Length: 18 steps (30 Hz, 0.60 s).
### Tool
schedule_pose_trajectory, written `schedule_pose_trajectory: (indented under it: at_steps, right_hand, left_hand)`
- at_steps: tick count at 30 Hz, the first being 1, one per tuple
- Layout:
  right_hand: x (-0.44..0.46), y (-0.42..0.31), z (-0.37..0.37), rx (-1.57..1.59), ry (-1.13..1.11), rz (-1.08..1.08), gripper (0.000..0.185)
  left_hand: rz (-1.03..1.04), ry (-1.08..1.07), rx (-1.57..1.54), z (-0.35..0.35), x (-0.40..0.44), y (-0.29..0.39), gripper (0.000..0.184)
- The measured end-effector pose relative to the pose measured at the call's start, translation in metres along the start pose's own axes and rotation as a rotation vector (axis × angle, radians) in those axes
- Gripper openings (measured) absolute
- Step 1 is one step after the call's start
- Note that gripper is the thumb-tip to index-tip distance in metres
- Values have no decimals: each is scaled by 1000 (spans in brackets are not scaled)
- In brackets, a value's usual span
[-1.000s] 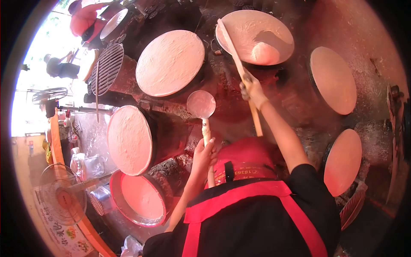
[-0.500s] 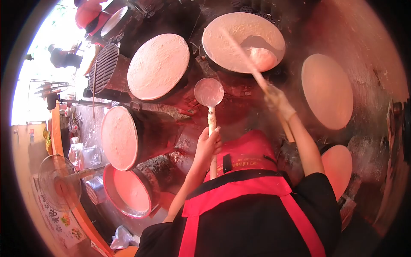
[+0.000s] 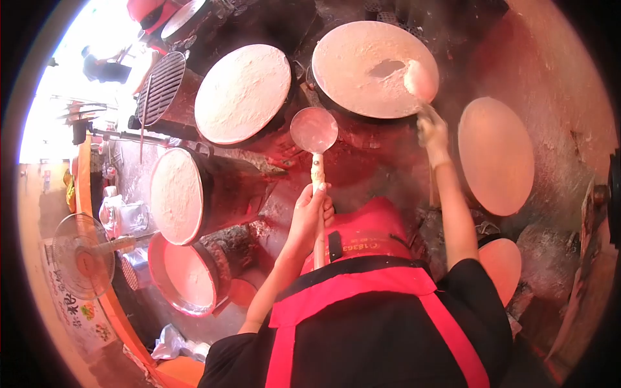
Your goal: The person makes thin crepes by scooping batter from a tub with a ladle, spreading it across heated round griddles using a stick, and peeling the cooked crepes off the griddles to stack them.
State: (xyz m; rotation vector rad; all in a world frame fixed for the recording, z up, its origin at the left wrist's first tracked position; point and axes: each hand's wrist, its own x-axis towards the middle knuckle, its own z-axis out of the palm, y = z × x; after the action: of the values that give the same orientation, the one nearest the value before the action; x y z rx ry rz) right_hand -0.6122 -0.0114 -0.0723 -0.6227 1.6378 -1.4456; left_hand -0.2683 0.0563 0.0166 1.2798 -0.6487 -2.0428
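Observation:
My left hand (image 3: 312, 210) is wrapped round the long pale handle of a ladle (image 3: 314, 129), whose round bowl points away from me in the middle of the view. My right hand (image 3: 432, 129) is closed on a long wooden stick (image 3: 433, 187), at the near right edge of a round griddle (image 3: 343, 71). The stick's far part is blurred and hard to make out. Pale batter coats that griddle, with a rounded lump of batter (image 3: 420, 79) at its right side and a darker bare patch beside the lump.
More batter-coated round griddles stand around me: one at upper left (image 3: 242, 94), one at left (image 3: 176, 196), one at right (image 3: 496, 156). At lower left is a red-rimmed pan (image 3: 184, 271). A fan (image 3: 84, 255) and a grate (image 3: 161, 88) are further left. Another person (image 3: 152, 13) is at the far upper left.
My right hand has moved up to the griddle's edge with the stick. The batter lump has shifted to the right, and the bare patch has shrunk. My left hand still holds the ladle.

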Motion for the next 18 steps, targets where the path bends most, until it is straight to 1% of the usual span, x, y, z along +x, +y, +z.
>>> schedule_pose_trajectory:
  at_steps: [1,2,4,5,6,7,8,10,11,12,13,14,15,16,18]
  right_hand:
    - [7,23,-5,159,172,-64,36]
    - [-9,22,5,380,288,12,40]
    - [-32,16,44,328,267,120,41]
    - [-34,20,61,322,206,136,36]
    - [-35,19,79,315,142,150,32]
    - [-34,15,89,219,103,163,28]
    - [-28,13,85,222,-22,227,28]
    - [-31,5,59,165,-34,139,24]
    - [-34,0,46,164,83,172,40]
    - [-34,11,37,207,213,124,35]
    - [-37,24,31,260,277,155,35]
    - [-53,20,36,314,341,188,35]
    - [-57,33,45,278,274,169,37]
    - [-55,44,55,187,213,211,28]
    - [-47,30,60,203,102,238,24]
  left_hand:
    - [67,-2,29,-5,3,0,22]
    - [67,-4,25,-8,6,2,22]
    - [-6,-64,27,-15,12,9,18]
    - [-54,-100,16,-15,14,15,15]
    - [-57,-109,17,-13,16,20,15]
    - [-79,-118,24,-11,17,22,14]
    - [-97,-128,29,-9,20,24,14]
    - [-110,-117,25,-7,24,27,14]
    - [-117,-101,23,-8,26,29,15]
    - [-117,-107,19,-10,28,29,15]
    - [-121,-118,18,-13,29,30,15]
    - [-126,-129,21,-15,31,30,15]
    - [-128,-131,20,-16,31,31,15]
    - [-134,-126,30,-15,32,33,16]
    - [-145,-121,43,-15,33,33,16]
